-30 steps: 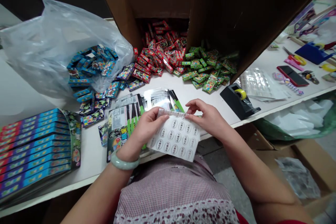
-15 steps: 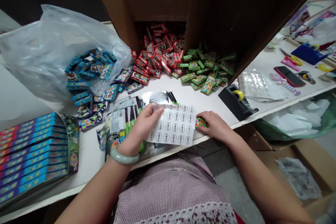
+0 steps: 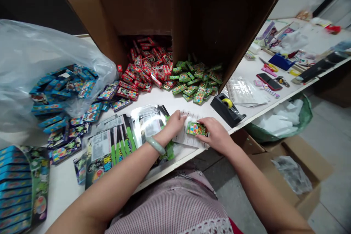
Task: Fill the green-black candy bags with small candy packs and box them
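A sheet of round printed stickers [image 3: 182, 139] lies at the table's front edge, pinched at its upper left by my left hand [image 3: 175, 122]. Over the sheet my right hand [image 3: 218, 133] grips a small green candy box [image 3: 196, 128] by its right end, picture side up. Left of the sheet, flat printed display cartons [image 3: 98, 153] in black and green lie fanned out, partly under my left forearm. Small green boxes [image 3: 199, 80] are heaped beyond my hands, beside a pile of red boxes [image 3: 148, 65].
Two large cardboard boxes [image 3: 139, 7] stand open at the back. A plastic bag [image 3: 55, 51] of blue boxes is at left, near a filled display box [image 3: 38, 190]. A black tape dispenser [image 3: 226, 111], clear sheets [image 3: 240, 89] and a phone [image 3: 268, 81] sit at right.
The green box in my right hand has come left over the sticker sheet. My left hand has shifted to the sheet's upper corner. The view has swung to the right.
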`<action>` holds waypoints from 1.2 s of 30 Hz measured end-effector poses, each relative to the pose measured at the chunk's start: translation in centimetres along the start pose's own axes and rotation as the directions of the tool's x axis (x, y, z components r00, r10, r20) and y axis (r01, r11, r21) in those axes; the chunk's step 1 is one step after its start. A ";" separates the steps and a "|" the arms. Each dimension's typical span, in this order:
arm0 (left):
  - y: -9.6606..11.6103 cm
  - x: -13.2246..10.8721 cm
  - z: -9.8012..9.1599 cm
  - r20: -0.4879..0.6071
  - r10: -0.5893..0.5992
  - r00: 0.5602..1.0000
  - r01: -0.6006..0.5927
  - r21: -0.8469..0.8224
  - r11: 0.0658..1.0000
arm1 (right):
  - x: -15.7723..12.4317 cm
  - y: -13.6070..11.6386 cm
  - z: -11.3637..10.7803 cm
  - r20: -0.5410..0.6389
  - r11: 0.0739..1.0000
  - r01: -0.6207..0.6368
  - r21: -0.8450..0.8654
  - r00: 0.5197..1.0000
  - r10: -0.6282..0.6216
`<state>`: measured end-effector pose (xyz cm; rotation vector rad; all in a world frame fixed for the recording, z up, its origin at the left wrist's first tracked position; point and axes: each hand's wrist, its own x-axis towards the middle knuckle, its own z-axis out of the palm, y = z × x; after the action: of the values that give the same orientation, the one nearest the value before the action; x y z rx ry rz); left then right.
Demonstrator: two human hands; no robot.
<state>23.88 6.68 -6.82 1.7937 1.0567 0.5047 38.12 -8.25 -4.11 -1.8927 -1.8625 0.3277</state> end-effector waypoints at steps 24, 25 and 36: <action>-11.8 -19.0 -18.3 -0.536 -0.085 0.840 0.431 0.565 0.703 | 13.9 -17.2 7.9 0.232 0.874 0.408 0.264 0.853 -0.468; -11.7 -19.2 -18.1 -0.544 -0.105 0.833 0.452 0.558 0.696 | 15.2 -19.3 9.4 0.304 0.887 0.429 0.170 0.833 -0.462; -12.3 -19.7 -17.9 -0.602 -0.152 0.784 0.449 0.381 0.808 | 18.4 -25.9 16.1 0.574 0.874 0.452 -0.179 0.770 -0.280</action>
<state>-5.06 1.66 -7.36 1.8975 2.0208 0.5848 8.76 11.80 -2.86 -1.6558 -2.7584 0.4884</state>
